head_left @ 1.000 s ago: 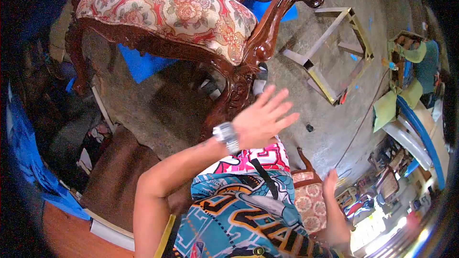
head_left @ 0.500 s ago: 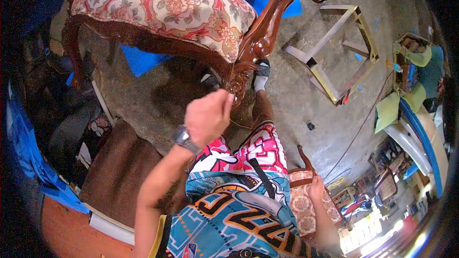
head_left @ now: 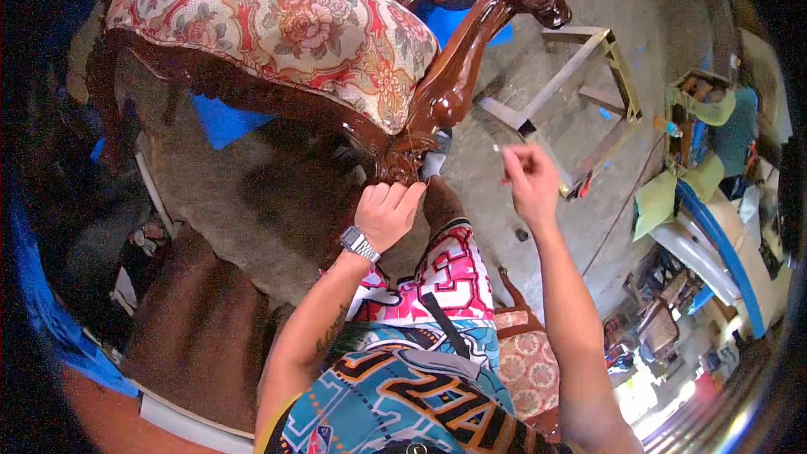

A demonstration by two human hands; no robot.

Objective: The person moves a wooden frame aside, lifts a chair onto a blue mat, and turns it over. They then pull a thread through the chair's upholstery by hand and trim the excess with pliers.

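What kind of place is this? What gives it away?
Probably a furniture or upholstery workshop: a glossy, carved brown wooden furniture piece padded in floral fabric, a bare, grey, box-like open frame on the floor, and a second, red-and-cream patterned padded seat.

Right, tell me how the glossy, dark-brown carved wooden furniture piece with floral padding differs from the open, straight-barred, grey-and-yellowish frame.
The carved piece is padded and floral-patterned; the frame is bare. The carved piece is glossy and curving, while the frame is straight-edged and duller. The left hand is at the carved piece, apart from the frame. Both leave gaps where grey floor shows.
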